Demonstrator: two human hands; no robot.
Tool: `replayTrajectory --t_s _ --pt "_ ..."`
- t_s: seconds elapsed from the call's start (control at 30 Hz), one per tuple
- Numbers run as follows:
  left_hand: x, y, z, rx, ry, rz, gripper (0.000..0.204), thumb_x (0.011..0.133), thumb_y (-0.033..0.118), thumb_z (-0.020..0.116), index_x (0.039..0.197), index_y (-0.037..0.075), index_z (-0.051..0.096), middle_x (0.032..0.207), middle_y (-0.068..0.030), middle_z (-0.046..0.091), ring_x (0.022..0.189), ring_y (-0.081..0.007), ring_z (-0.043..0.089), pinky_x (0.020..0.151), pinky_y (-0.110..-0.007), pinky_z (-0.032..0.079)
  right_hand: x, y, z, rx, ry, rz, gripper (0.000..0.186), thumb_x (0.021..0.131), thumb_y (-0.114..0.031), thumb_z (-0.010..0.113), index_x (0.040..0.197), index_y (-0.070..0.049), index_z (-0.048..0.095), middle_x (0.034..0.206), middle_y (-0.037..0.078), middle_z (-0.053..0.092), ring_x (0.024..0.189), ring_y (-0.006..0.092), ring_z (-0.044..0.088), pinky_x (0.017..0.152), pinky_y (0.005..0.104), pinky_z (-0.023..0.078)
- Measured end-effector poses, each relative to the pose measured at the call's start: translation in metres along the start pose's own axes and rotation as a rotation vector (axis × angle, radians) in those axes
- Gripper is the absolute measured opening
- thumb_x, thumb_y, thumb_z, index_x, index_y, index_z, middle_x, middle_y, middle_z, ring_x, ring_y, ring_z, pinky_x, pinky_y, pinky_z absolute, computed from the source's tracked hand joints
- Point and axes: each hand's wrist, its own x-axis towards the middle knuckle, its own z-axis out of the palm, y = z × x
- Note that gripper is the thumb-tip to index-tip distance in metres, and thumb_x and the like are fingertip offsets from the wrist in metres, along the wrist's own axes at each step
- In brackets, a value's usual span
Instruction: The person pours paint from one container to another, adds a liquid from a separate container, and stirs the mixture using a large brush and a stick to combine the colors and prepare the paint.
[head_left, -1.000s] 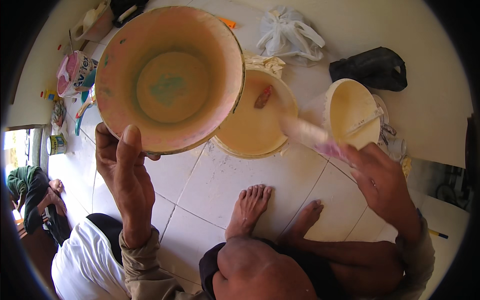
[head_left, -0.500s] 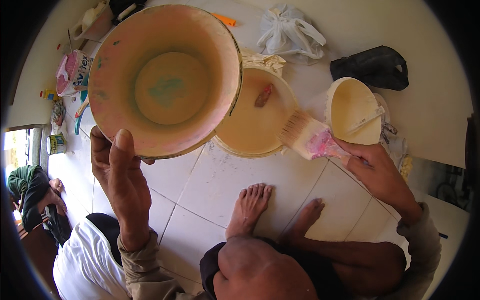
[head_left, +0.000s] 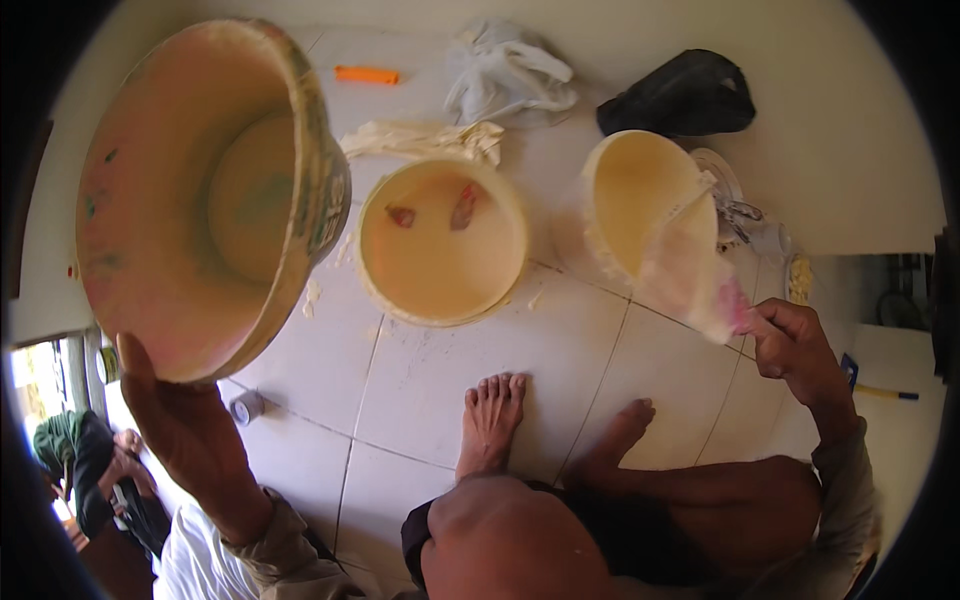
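Basin [head_left: 195, 220], gripped at one edge, could tip beyond your left hand [head_left: 195, 440] while your right hand [head_left: 800, 352] grasps a brush [head_left: 708, 298].

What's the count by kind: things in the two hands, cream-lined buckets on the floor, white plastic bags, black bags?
Flared tub, left hand: 1
Wide paintbrush, right hand: 1
Cream-lined buckets: 2
White plastic bag: 1
Black bag: 1
Total: 6
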Motion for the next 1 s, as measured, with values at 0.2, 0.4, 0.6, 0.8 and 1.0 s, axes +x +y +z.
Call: replayTrajectory --t_s 0.2,0.4,0.6,0.8,1.0 --pt "0.013 -0.001 0.043 -0.021 0.074 -0.090 0.048 0.103 0.024 0.048 0.142 -0.003 0.039 0.139 -0.0139 0.051 0.126 -0.0201 0.051 0.106 -0.039 0.043 -0.026 0.030 -0.015 0.483 0.229 -0.345 0.022 0.095 -0.028 0.061 0.098 -0.010 0.048 0.065 -0.005 0.039 0.047 0.0048 0.034 0.050 0.0232 0.038" --pt "-0.002 -0.005 0.112 0.251 -0.055 -0.273 0.054 0.093 0.025 0.059 0.137 -0.003 0.044 0.132 -0.0149 0.054 0.122 -0.0229 0.053 0.102 -0.039 0.044 0.023 0.095 -0.027 0.560 0.360 -0.337 0.023 0.098 -0.031 0.058 0.092 -0.012 0.046 0.069 -0.004 0.040 0.050 0.0035 0.037 0.048 0.0226 0.038" --pt "-0.033 -0.043 0.185 0.422 -0.514 -0.740 0.038 0.082 0.020 0.072 0.107 -0.002 0.053 0.095 -0.0105 0.064 0.085 -0.0181 0.063 0.076 -0.029 0.052 0.059 0.132 -0.044 0.359 0.459 -0.398 0.024 0.098 -0.031 0.059 0.098 -0.009 0.050 0.075 -0.001 0.049 0.058 0.0064 0.049 0.050 0.0227 0.039" --pt "-0.080 -0.163 0.173 0.495 -0.739 -1.050 0.032 0.087 0.020 0.071 0.095 -0.002 0.050 0.084 -0.0103 0.058 0.074 -0.0169 0.060 0.061 -0.030 0.054 0.096 0.147 -0.064 0.251 0.475 -0.525 0.038 0.097 -0.030 0.059 0.124 -0.004 0.051 0.105 0.006 0.061 0.088 0.0110 0.058 0.068 0.0255 0.046" --pt "-0.098 -0.238 0.169 0.467 -0.886 -1.143 0.038 0.088 0.025 0.071 0.103 -0.004 0.050 0.090 -0.0115 0.059 0.080 -0.0178 0.060 0.066 -0.031 0.055 0.134 0.144 -0.069 0.134 0.442 -0.631 0.044 0.096 -0.029 0.061 0.129 -0.002 0.048 0.111 0.007 0.063 0.092 0.0095 0.057 0.072 0.0257 0.047"
